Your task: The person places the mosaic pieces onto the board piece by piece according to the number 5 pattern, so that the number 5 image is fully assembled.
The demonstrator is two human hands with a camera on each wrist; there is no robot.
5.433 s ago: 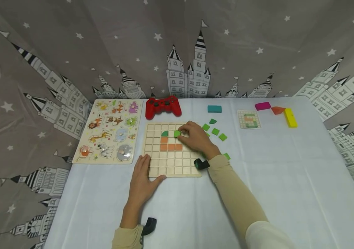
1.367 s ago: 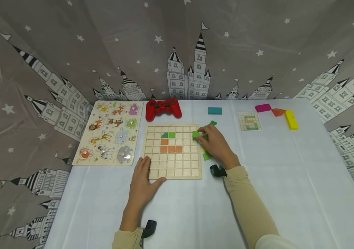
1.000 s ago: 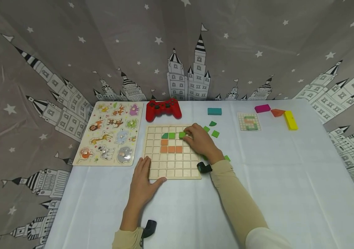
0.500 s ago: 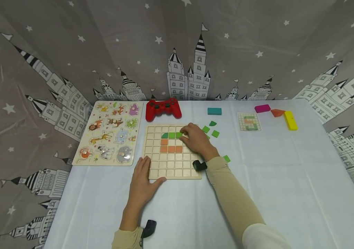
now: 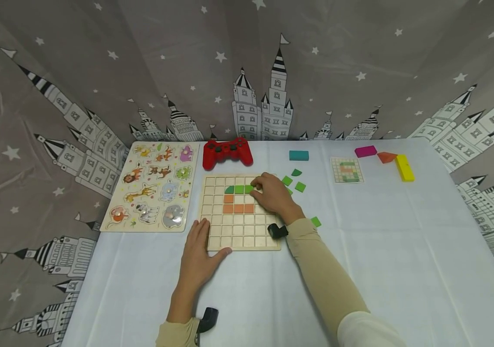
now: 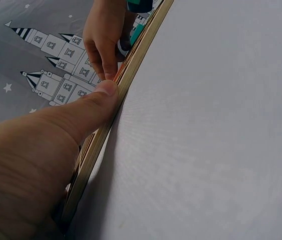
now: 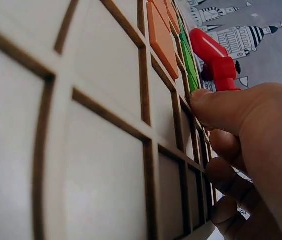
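Observation:
In the head view, my right hand (image 5: 275, 195) pinches a bright green square tile (image 5: 248, 189) lying in a cell of the wooden grid board (image 5: 238, 231). The thumb tip is at the green tile's edge in the right wrist view. To its left lie another green square tile (image 5: 239, 189) and a dark green quarter-round tile (image 5: 229, 190). Below them, several orange square tiles (image 5: 239, 208) sit in an L shape. My left hand (image 5: 199, 250) rests at the board's lower left corner, fingers straight along the side. Its thumb (image 6: 93, 107) lies on the front edge.
Loose green tiles (image 5: 300, 187) lie right of the board, partly behind the right hand. Beyond are a pattern card (image 5: 347, 170), a teal block (image 5: 299, 155), magenta block (image 5: 366, 151), orange piece (image 5: 387, 157) and yellow block (image 5: 405, 167). A red game controller (image 5: 227, 153) and animal puzzle (image 5: 151, 188) stand left.
The right hand has let go of one green square tile beside the quarter-round one, fetched another from the right and set it in the adjoining cell. The left hand has stayed still.

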